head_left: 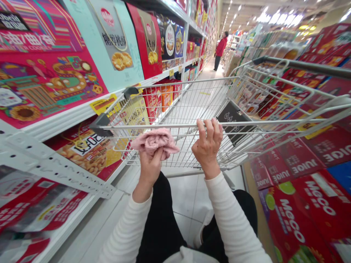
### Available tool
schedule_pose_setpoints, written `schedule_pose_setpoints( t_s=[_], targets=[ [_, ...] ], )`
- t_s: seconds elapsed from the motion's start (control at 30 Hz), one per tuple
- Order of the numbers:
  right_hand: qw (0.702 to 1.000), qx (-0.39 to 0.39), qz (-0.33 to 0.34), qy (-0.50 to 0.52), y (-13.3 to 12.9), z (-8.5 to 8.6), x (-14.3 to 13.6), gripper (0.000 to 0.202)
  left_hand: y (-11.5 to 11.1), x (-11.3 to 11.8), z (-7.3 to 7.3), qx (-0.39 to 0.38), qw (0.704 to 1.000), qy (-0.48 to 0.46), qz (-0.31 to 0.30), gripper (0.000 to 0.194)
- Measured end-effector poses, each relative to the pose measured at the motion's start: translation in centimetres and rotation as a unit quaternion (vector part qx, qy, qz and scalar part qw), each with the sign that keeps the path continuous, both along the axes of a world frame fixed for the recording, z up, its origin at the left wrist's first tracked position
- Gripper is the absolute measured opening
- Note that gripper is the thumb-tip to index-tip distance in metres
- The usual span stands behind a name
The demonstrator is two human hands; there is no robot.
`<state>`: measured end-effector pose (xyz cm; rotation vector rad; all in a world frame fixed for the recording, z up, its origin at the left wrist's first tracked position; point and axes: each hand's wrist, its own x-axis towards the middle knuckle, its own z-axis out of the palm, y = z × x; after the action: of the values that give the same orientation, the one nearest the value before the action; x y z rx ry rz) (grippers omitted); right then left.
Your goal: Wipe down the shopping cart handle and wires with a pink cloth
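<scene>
A wire shopping cart [175,126] stands crosswise in front of me, its long side rail nearest. My left hand [150,162] is closed on a bunched pink cloth [155,141], which lies against the wires just below that rail. To the right of it, my right hand [208,144] curls its fingers over the top rail and grips it. A dark panel with white print [233,120] hangs inside the cart, near the handle end [301,66]. Through the wires I see the pale floor and parts of the cart's frame.
At left, a white shelf [63,122] carries boxed cookies, including a mint gift box [109,47]. Red drink cartons [296,219] are stacked close on the right. Down the aisle stands a person in a red jacket [221,47].
</scene>
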<state>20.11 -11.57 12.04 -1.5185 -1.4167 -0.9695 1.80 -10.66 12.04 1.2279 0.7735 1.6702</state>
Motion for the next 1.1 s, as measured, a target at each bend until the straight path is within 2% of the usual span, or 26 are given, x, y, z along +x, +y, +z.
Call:
schedule_pose_setpoints(
  t_s=[0.07,0.17,0.27,0.53,0.67,0.83,0.97,1.1],
  targets=[
    [1.000,0.001,-0.003,-0.001,-0.2,0.0,0.0,0.062,-1.1,0.2,-0.5,-0.080,0.991,-0.090,-0.061,0.042],
    [1.000,-0.005,-0.002,-0.003,-0.4,0.1,0.0,0.061,-2.4,0.4,-0.9,-0.160,0.965,-0.170,-0.122,0.051],
    [1.000,-0.007,-0.004,-0.011,-0.5,0.0,0.1,0.061,-3.0,0.5,-1.2,-0.222,0.940,-0.221,-0.138,0.054],
    [1.000,0.022,-0.012,-0.017,-0.3,0.0,0.2,0.059,-4.0,0.2,-2.2,-0.349,0.890,-0.257,-0.143,0.019],
    [1.000,0.005,-0.003,-0.003,-0.1,-0.1,0.3,0.061,-4.4,0.0,-3.2,-0.366,0.877,-0.278,-0.141,0.016],
    [1.000,0.000,0.001,0.001,0.0,-0.2,0.4,0.062,-4.5,-0.1,-3.7,-0.321,0.900,-0.274,-0.109,0.020],
    [1.000,-0.003,0.001,0.007,0.0,-0.2,0.4,0.062,-4.6,-0.2,-3.6,-0.322,0.906,-0.255,-0.105,0.022],
    [1.000,0.004,0.000,0.010,0.0,-0.2,0.3,0.063,-4.6,-0.3,-3.9,-0.324,0.903,-0.279,-0.049,0.019]
  ],
)
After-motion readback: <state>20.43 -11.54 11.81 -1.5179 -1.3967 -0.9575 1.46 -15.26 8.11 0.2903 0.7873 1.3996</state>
